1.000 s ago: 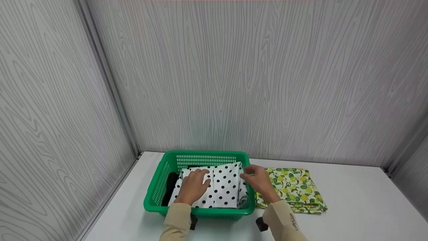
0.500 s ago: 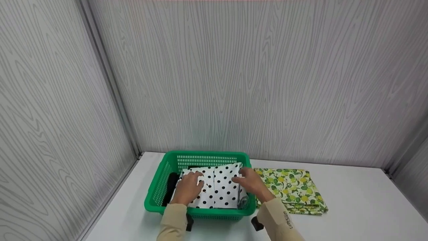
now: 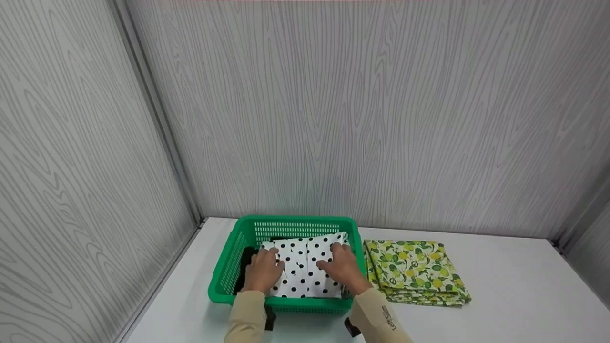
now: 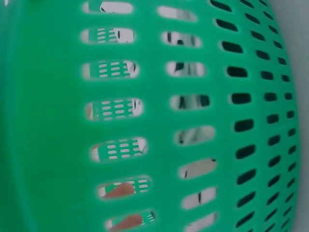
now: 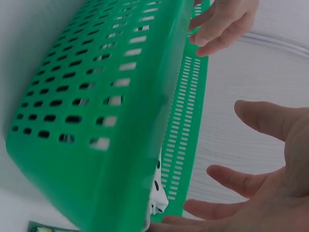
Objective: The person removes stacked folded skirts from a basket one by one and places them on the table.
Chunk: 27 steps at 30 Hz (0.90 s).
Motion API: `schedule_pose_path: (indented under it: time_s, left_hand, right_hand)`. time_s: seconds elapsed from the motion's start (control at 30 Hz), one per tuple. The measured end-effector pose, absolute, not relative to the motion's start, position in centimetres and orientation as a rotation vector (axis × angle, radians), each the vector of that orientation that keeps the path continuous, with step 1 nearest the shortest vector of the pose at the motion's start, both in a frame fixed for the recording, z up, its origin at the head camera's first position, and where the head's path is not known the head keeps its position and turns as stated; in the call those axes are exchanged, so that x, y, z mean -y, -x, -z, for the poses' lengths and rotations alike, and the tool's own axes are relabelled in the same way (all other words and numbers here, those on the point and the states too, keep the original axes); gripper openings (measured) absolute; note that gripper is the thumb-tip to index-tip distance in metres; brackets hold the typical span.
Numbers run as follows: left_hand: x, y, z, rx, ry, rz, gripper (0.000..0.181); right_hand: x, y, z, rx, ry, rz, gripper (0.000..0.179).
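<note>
A folded white cloth with black polka dots (image 3: 296, 281) lies in a green plastic basket (image 3: 305, 302). Over the cloth's left part is my left hand (image 3: 261, 272), fingers loosely bent and pointing away from me. My right hand (image 3: 345, 267) is over the cloth's right part, its thumb and fingers spread apart. In the right wrist view, the right hand (image 5: 282, 186) has a wide gap between thumb and fingers, and the left hand (image 5: 231, 20) reaches down past the far rim. The left wrist view is filled by the basket's slotted wall (image 4: 154, 121).
Right of the basket, a folded cloth with a lemon print (image 3: 417, 267) lies on the white table (image 3: 505, 286). Something black (image 3: 244, 267) is tucked in the basket's left side. Grey wood-grain panels (image 3: 324, 119) stand behind and at the sides.
My right hand has moved left, from the basket's right rim to above the dotted cloth. The left hand has shifted slightly left and toward me. The cloths look the same.
</note>
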<state>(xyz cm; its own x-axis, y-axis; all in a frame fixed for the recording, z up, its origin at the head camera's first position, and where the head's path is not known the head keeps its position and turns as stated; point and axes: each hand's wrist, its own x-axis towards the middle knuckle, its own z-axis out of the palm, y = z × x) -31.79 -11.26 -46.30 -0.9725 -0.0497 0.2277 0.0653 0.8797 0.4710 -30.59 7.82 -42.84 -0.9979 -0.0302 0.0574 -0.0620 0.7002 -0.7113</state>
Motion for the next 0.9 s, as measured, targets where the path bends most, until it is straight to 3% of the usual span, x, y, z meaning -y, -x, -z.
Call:
schedule_pose_path:
  time_s: [0.4,0.77,0.9]
  left_hand:
    - [11.6,32.0,47.4,2.923,-0.207,0.775,0.044]
    - [11.9,32.2,47.6,2.965,-0.334,0.786,0.054]
    - [12.2,32.1,47.6,2.975,-0.386,0.751,0.053]
  right_hand:
    - [-6.8,30.8,43.7,2.851,0.206,-1.243,0.076]
    - [-6.7,30.9,44.5,2.879,0.236,-1.249,0.078]
    - [-6.8,30.8,45.0,2.849,0.217,-1.287,0.071]
